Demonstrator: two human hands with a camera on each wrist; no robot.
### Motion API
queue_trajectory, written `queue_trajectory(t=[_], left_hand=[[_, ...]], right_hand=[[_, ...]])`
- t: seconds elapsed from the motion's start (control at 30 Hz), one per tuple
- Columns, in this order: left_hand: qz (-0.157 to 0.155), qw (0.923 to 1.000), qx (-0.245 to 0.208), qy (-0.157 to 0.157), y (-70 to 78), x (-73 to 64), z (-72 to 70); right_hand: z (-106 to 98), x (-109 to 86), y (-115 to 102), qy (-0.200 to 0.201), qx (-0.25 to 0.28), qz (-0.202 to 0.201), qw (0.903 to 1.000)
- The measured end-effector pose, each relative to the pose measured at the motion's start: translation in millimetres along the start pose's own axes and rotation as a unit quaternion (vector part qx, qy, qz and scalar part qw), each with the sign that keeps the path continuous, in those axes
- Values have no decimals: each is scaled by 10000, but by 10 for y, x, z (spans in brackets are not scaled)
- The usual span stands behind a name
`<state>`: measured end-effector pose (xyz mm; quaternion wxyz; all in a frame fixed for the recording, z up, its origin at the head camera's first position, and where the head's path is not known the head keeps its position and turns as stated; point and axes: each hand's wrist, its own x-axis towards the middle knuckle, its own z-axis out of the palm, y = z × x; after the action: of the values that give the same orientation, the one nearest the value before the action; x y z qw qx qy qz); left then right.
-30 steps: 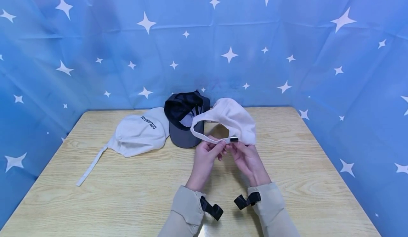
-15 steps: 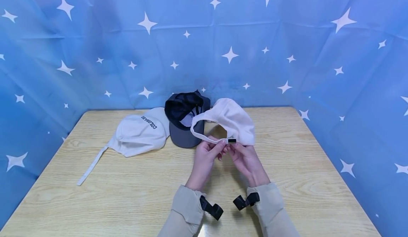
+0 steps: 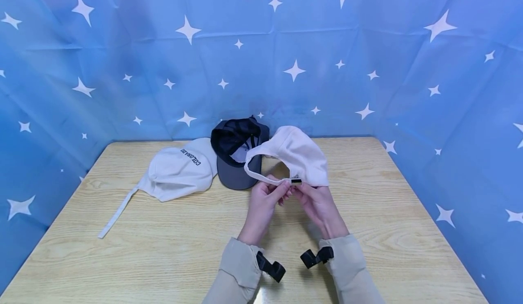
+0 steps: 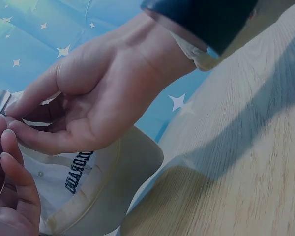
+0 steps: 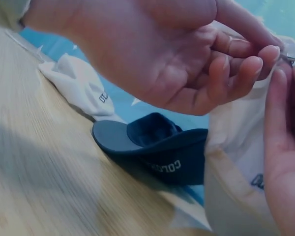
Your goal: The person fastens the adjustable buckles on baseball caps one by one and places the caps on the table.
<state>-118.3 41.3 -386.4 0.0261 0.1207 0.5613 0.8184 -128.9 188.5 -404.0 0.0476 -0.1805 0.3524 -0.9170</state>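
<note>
The worktop (image 3: 163, 258) fills the lower part of the frame, and at its back the caps sit close, so crowding is one danger. The held white cap (image 3: 304, 154) is just right of centre; its loop overlaps the brim of the dark cap (image 3: 239, 176), and I cannot tell if they touch, but a careless pull to the left could push this one. The right hand (image 3: 320, 208) and the left hand (image 3: 263, 208) work very near each other, so fingers may block fingers. Each grip is clamped by thumb and fingertips: the left one pinches the strap (image 3: 254, 173), the right one pinches at the clasp (image 3: 296, 181). This clasp is small, so a slanted pull could probably make the strap fold or jam there, and a loosened pinch could let it slip.
</note>
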Motion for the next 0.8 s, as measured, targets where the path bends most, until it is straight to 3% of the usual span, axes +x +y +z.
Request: queue_trajectory(t=[0.3,0.6,0.8], left_hand=[[-27,10000,-18,88,-84,20,-36],[83,9984,-542,-126,-66,-1,-80],[217,9984,-509,-127,-52,4,-97]], right_hand=[[2,-8,-8,-353,-150,-88,9992],[-1,-30,-10,-273,-36,85,9996],[-9,-38,-19,-227,-1,97,9997]])
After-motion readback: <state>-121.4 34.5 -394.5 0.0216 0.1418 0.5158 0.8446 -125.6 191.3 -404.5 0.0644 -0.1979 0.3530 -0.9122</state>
